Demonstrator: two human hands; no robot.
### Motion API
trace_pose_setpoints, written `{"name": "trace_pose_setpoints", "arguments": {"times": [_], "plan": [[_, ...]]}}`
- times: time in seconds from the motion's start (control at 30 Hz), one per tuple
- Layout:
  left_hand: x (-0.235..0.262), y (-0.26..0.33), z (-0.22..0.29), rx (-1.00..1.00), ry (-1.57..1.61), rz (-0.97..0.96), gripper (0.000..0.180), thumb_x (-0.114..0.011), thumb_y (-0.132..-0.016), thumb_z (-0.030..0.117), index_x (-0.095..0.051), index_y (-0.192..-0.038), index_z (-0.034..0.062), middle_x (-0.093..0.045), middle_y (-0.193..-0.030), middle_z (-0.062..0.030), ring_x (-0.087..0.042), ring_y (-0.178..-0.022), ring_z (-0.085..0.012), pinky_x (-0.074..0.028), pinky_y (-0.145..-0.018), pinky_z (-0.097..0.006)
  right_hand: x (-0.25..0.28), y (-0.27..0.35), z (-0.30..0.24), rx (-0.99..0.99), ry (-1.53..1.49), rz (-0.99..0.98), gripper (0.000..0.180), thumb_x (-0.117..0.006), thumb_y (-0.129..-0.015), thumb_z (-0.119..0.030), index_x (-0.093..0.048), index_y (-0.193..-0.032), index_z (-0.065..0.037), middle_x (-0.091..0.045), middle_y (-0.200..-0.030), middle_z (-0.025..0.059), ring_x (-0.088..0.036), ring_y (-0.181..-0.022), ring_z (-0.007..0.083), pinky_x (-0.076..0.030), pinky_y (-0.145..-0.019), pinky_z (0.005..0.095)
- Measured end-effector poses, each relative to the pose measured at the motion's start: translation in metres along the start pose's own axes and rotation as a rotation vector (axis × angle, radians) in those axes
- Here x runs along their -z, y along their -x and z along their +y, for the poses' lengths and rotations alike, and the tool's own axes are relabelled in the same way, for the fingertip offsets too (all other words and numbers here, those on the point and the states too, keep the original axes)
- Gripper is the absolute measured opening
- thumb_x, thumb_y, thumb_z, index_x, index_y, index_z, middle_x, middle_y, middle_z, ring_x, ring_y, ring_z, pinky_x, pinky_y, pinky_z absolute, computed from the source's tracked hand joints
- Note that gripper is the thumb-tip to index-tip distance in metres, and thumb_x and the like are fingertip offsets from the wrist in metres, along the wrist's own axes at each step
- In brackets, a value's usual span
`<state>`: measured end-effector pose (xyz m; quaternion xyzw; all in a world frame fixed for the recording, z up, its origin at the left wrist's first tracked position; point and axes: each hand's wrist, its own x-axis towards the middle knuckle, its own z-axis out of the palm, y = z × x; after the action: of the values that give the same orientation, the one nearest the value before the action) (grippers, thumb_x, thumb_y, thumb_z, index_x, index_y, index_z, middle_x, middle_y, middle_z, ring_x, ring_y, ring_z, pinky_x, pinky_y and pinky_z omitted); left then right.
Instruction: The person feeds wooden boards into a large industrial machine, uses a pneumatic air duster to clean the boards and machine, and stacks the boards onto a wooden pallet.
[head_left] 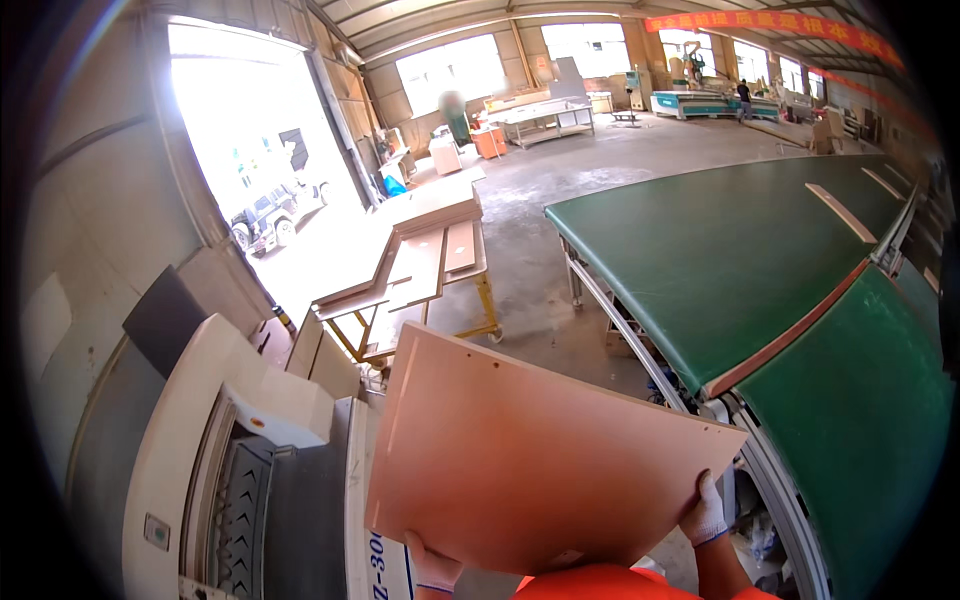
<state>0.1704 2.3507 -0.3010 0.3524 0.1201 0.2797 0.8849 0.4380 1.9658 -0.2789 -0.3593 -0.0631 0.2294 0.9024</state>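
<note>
A large reddish-brown wooden panel (540, 450) with small holes along its far edge is held tilted in front of my body. My right hand (706, 512), in a white knit glove, grips its right edge, with the thumb over the face and the other fingers partly hidden. At the near left corner my left hand (433, 566), gloved too, holds the panel from beneath; most of its fingers are hidden behind the board. The panel is between a white machine (250, 400) on my left and a green conveyor belt (720, 270) on my right.
A yellow-legged cart (487, 300) carries stacked boards (435, 207) ahead on the left. Narrow wooden strips (840, 212) lie on the conveyor. Beyond the concrete floor stand a workbench (545, 112), an orange box (489, 142) and a person (744, 98) by a teal machine (700, 105). A wide doorway opens at left.
</note>
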Motion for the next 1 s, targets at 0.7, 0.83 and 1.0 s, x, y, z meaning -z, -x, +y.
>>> {"name": "trace_pose_setpoints", "arguments": {"times": [0.7,0.83,1.0], "plan": [[0.011,-0.627,-0.041,-0.323,0.652,0.417,0.119,-0.027,-0.078,0.101,-0.024,-0.166,0.0214,-0.018,-0.173,-0.0033,-0.015,-0.157,-0.0354,-0.017,-0.126,-0.058,-0.173,-0.801,0.064,-0.103,0.442,0.088,0.076,-0.03,-0.11,-0.061,-0.043,-0.152,0.002,-0.053,-0.15,0.0122,-0.05,-0.135,0.0216,-0.039,-0.115,0.0364],[0.004,-0.785,-0.019,-0.274,0.441,0.347,0.117,-0.029,-0.078,0.101,-0.023,-0.166,0.0239,-0.018,-0.173,-0.0046,-0.017,-0.156,-0.0358,-0.02,-0.125,-0.058,-0.183,-0.942,0.06,-0.068,0.378,-0.027,0.076,-0.039,-0.108,-0.062,-0.046,-0.147,0.003,-0.056,-0.146,0.0124,-0.054,-0.131,0.0229,-0.045,-0.11,0.039],[-0.056,-0.979,0.028,-0.292,0.26,0.431,0.116,-0.029,-0.079,0.1,-0.024,-0.166,0.0232,-0.018,-0.172,-0.0042,-0.02,-0.156,-0.0348,-0.026,-0.123,-0.055,-0.211,-1.089,0.073,-0.073,0.118,-0.023,0.078,-0.047,-0.104,-0.064,-0.044,-0.148,-0.001,-0.057,-0.144,0.0141,-0.057,-0.13,0.0263,-0.047,-0.108,0.0441]]}}
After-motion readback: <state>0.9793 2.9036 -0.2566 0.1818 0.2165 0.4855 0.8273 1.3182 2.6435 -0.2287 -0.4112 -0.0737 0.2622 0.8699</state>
